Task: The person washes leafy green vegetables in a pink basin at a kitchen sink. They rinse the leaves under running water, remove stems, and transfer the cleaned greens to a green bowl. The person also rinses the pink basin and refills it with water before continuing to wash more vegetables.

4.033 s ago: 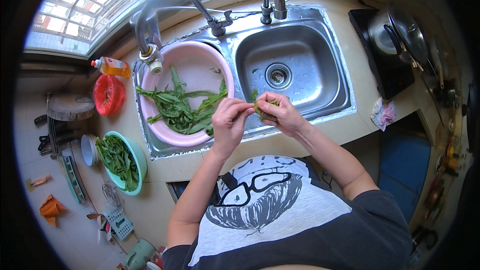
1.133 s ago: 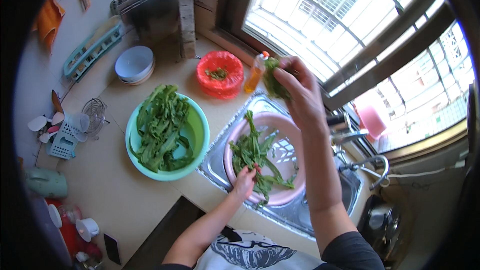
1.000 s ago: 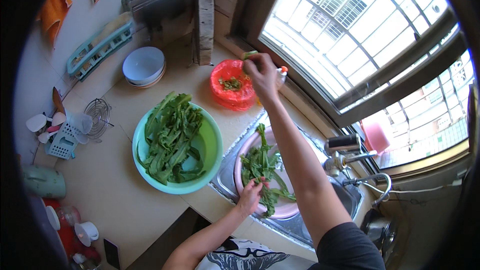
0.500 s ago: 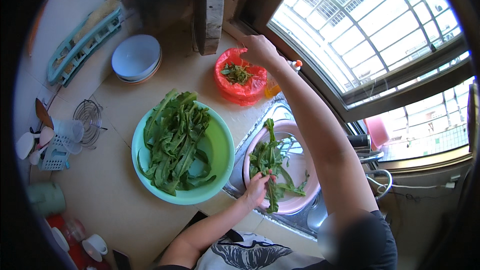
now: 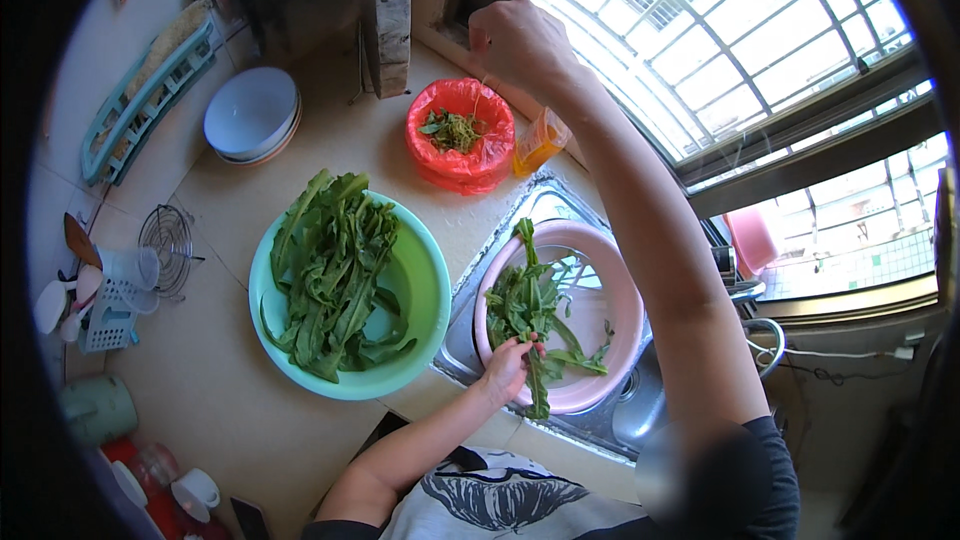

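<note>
My left hand [image 5: 507,370] is closed around a bunch of leafy greens [image 5: 522,302] over the pink basin [image 5: 630,335], which sits in a metal sink. High on the far side, my right hand [image 5: 522,45] is raised above and slightly right of a red plastic bag [image 5: 458,172]. Its fingers are curled together and mostly turned from view; a thin strand seems to hang below them, too fine to name. Inside the open bag lie green and yellowish plant scraps [image 5: 455,130]. Long green leaves [image 5: 335,270] fill much of the light green bowl [image 5: 418,260] to the left.
A bottle of orange-yellow liquid [image 5: 541,145] leans beside the bag. Stacked bowls [image 5: 252,115], a wire rack [image 5: 170,245] and a utensil basket [image 5: 108,325] stand on the left of the counter. A barred window [image 5: 740,50] borders the right side.
My right hand has risen away from the bag, toward the window frame. My left hand keeps its hold on the greens. The whole view has shifted slightly.
</note>
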A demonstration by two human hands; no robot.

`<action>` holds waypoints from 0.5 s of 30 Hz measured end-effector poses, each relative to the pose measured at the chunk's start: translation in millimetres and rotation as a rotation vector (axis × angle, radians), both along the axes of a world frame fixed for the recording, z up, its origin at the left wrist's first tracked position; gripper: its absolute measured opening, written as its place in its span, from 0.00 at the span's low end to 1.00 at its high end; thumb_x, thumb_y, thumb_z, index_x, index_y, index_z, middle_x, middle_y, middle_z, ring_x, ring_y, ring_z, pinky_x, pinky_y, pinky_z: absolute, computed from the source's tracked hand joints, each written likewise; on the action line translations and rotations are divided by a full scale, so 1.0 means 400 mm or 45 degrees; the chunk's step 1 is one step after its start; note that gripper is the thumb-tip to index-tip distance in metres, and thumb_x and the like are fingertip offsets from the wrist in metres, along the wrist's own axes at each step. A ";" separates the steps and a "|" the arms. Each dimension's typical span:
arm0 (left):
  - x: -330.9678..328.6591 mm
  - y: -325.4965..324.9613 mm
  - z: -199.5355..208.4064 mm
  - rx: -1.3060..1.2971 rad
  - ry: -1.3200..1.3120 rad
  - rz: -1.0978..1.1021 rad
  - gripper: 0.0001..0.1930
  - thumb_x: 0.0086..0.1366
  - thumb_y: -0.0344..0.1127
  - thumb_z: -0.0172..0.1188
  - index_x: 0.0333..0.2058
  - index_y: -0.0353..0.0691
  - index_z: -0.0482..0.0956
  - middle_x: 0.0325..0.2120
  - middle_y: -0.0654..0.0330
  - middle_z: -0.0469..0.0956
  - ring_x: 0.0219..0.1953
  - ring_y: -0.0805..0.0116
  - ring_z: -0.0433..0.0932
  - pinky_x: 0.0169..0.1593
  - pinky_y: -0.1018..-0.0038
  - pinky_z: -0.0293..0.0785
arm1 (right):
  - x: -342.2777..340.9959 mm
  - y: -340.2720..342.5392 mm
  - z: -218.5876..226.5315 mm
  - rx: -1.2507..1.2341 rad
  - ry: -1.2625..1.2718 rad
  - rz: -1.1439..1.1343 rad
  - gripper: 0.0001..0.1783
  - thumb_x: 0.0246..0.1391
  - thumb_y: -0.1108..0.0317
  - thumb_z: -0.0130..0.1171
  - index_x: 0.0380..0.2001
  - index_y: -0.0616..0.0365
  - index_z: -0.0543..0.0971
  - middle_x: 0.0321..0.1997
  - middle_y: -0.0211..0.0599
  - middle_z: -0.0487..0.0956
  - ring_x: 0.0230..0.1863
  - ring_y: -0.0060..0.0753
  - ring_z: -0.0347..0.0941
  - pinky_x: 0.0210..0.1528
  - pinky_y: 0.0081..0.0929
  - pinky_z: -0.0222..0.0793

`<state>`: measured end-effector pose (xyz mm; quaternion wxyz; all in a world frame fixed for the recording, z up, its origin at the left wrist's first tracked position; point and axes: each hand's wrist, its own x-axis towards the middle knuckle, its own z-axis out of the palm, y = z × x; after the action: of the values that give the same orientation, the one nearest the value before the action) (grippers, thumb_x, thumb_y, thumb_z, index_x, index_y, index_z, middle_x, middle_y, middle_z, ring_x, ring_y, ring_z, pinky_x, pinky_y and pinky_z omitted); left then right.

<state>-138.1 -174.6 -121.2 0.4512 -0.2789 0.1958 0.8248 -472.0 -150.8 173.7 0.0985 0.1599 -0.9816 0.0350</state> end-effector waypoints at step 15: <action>-0.029 0.045 -0.002 -0.667 0.023 0.138 0.14 0.62 0.43 0.60 0.34 0.41 0.67 0.22 0.66 0.66 0.20 0.76 0.65 0.22 0.77 0.65 | 0.508 0.297 -0.579 -0.837 0.248 -0.316 0.07 0.49 0.76 0.55 0.34 0.62 0.76 0.27 0.45 0.77 0.30 0.46 0.76 0.34 0.38 0.71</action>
<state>-149.7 -156.6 -121.8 0.3168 -0.3888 0.3914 0.7715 -268.9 -31.8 -57.7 0.2412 0.0021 -0.9159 0.3209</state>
